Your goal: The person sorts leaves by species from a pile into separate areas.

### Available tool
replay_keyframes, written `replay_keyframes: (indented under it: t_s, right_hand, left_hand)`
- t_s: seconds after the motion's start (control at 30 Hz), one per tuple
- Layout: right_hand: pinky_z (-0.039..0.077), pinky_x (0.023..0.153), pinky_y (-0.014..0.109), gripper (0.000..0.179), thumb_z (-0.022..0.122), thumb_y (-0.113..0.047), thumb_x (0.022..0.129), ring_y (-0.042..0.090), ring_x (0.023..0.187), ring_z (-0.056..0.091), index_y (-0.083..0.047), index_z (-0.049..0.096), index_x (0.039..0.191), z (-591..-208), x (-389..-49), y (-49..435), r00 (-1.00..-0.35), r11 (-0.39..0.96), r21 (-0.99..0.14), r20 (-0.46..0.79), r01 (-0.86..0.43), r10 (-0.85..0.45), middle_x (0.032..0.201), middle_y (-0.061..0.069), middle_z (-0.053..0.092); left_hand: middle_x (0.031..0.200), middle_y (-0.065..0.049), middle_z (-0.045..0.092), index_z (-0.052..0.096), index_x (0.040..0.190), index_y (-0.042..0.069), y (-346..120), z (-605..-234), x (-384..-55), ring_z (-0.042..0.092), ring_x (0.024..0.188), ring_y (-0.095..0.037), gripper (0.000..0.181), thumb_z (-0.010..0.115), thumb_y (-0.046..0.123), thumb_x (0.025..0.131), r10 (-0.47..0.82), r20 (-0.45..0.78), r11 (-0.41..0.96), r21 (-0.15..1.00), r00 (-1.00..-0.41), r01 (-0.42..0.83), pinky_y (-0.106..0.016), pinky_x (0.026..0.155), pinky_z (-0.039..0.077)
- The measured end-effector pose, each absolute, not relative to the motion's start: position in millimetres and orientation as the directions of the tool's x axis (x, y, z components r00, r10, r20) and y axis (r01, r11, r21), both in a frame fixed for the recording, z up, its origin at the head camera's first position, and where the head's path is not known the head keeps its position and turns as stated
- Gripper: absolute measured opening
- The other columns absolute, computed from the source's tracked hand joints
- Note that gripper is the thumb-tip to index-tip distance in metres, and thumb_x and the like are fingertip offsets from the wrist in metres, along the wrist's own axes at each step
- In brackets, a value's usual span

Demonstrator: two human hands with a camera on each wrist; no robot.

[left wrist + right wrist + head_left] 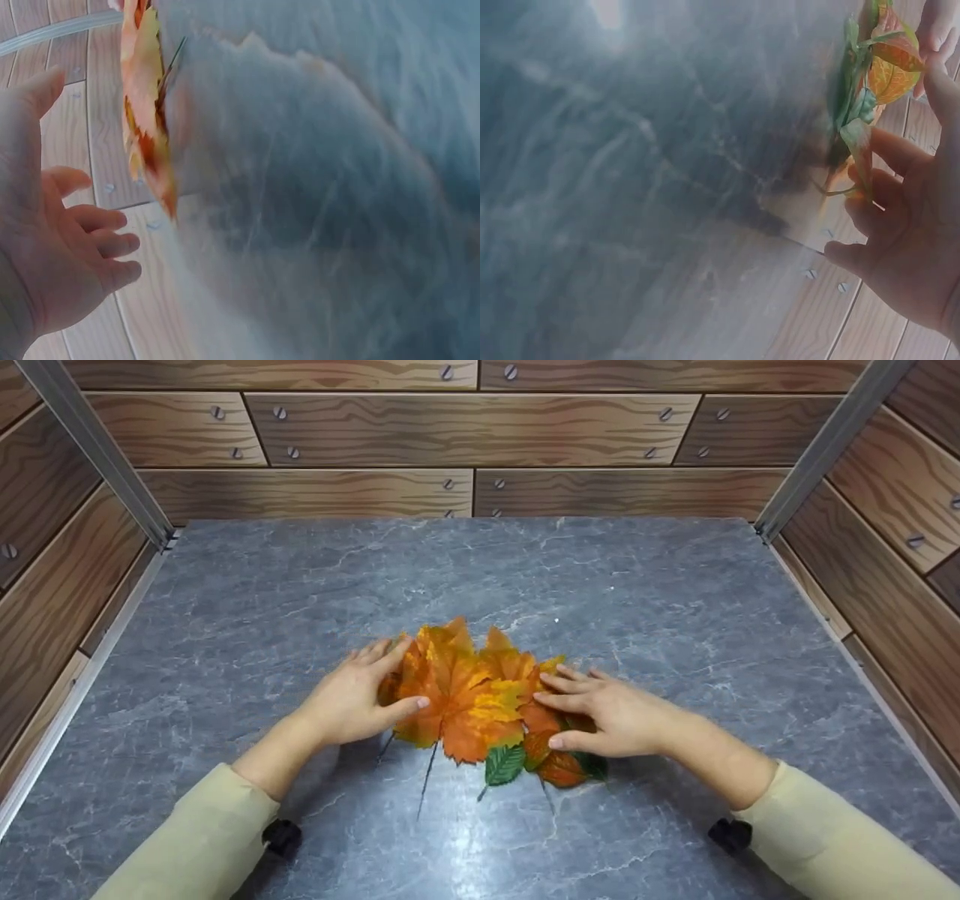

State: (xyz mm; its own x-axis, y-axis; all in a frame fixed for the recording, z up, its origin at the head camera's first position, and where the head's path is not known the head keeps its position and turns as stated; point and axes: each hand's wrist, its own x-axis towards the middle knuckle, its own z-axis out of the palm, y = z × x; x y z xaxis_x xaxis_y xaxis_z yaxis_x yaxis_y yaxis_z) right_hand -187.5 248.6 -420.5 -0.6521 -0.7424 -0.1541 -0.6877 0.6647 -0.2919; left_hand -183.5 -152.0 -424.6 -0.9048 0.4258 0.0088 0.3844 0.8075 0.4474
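Observation:
A heap of autumn leaves lies on the grey marbled table (pixel 315 585). Most are orange and yellow maple leaves (pixel 465 690); a green leaf (pixel 504 765) and red-orange leaves (pixel 562 769) poke out at the near right, with thin dark stems toward the person. My left hand (pixel 356 697) lies along the heap's left side, fingers stretched and thumb over a leaf. In the left wrist view, its palm (pixel 52 247) faces the leaf edge. My right hand (pixel 619 716) touches the right side with relaxed fingers. In the right wrist view, fingertips (pixel 862 214) meet the leaf edges.
Wood-patterned panels (pixel 472 427) wall the table at the back and both sides. Grey metal posts (pixel 825 442) stand at the back corners. Each sleeve (pixel 202 832) has a black device (pixel 282 837) at the wrist.

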Motion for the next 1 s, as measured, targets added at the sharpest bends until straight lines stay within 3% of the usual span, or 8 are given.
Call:
replay_keyframes:
  t_s: [0.23,0.43,0.73,1.0]
  right_hand:
    - [0.016,0.124,0.067,0.076,0.047,-0.071,0.104,0.037,0.159,0.022,-0.021,0.048,0.162,-423.2,-188.0,248.9,-0.654,0.680,-0.319,-0.201,-0.660,-0.729,0.172,0.005,0.029]
    - [0.017,0.124,0.067,0.076,0.047,-0.071,0.104,0.036,0.159,0.022,-0.022,0.047,0.162,-424.9,-188.8,249.0,-0.658,0.684,-0.331,-0.206,-0.650,-0.724,0.172,0.004,0.027]
    - [0.016,0.126,0.062,0.078,0.045,-0.074,0.103,0.032,0.160,0.020,-0.023,0.047,0.161,-423.1,-190.0,246.2,-0.663,0.694,-0.335,-0.220,-0.638,-0.716,0.172,0.002,0.025]
    - [0.015,0.127,0.059,0.079,0.044,-0.076,0.102,0.028,0.160,0.018,-0.024,0.046,0.162,-424.3,-188.4,248.5,-0.669,0.703,-0.342,-0.232,-0.623,-0.706,0.173,-0.001,0.023]
  left_hand:
    - [0.167,-0.025,0.035,0.032,0.169,0.019,-139.3,-432.9,-186.1,0.031,0.153,-0.050,0.093,0.066,0.066,0.097,0.459,-0.011,0.787,0.470,-0.888,0.401,-0.071,0.117,0.030]
    - [0.163,-0.026,0.041,0.038,0.167,0.015,-133.8,-436.6,-188.1,0.037,0.150,-0.051,0.089,0.072,0.058,0.097,0.461,-0.011,0.806,0.424,-0.887,0.414,-0.071,0.115,0.035]
    - [0.154,-0.027,0.053,0.044,0.162,0.004,-128.2,-436.3,-190.9,0.047,0.145,-0.046,0.086,0.077,0.049,0.096,0.489,0.025,0.818,0.335,-0.872,0.468,-0.057,0.125,0.025]
    - [0.139,-0.022,0.067,0.051,0.157,0.002,-125.1,-438.7,-192.1,0.066,0.125,-0.041,0.083,0.084,0.043,0.092,0.476,0.121,0.803,0.344,-0.871,0.486,-0.061,0.118,0.036]
